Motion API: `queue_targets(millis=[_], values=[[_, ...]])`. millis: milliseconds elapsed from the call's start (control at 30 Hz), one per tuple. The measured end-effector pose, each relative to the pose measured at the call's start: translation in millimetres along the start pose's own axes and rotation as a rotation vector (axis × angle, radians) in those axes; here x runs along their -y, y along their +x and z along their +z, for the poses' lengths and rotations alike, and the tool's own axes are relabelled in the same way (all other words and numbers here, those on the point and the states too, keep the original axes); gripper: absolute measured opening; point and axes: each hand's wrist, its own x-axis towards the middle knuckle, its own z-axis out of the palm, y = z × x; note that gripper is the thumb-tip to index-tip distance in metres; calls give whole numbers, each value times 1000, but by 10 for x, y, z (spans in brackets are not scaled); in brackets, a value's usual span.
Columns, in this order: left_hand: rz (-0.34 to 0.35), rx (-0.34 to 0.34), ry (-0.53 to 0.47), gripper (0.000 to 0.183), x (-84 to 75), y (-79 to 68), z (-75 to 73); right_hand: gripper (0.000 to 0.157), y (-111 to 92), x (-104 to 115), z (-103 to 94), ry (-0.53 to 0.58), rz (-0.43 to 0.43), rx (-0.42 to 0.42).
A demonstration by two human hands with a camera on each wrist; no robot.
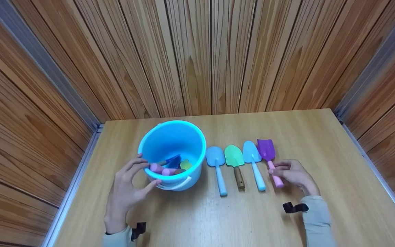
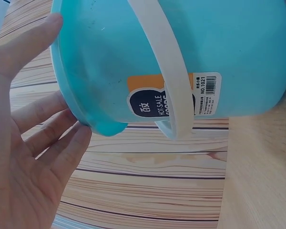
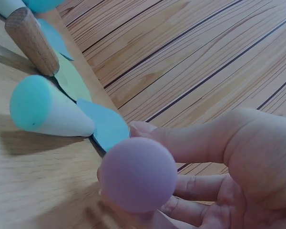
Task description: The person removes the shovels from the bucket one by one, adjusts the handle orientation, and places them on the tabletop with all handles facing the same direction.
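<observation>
1 left hand (image 1: 123, 190), we see, grips a blue bucket (image 1: 194, 174), thumb and fingers at its rim; beside it on the table (image 1: 252, 219) lie a blue shovel (image 1: 215, 156), green trowel (image 1: 234, 156) and light-blue shovel (image 1: 251, 152), then a purple shovel (image 1: 266, 149), handle pinched by the right hand (image 1: 295, 173)

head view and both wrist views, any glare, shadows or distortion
Head view: pale glare on the tabletop, soft shadow beside the bucket; left wrist view: bold text on the label reads, its smallest print doesn't; right wrist view: purple shovel's pink handle looms large, strongly foreshortened, with shadows beside the turquoise handle.
</observation>
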Motion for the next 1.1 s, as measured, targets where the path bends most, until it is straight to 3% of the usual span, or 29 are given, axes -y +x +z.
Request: queue_targets(millis=[333,600,1100], values=[[-25,5,27,57,3,-72,-16,65,33,-73,33,27,18,3],[-20,23,21,56,-1,-32,-12,62,8,-108,58,89,39,7],[-12,8,16,58,2,3,-7,61,1,-41,-15,-18,-8,-5]])
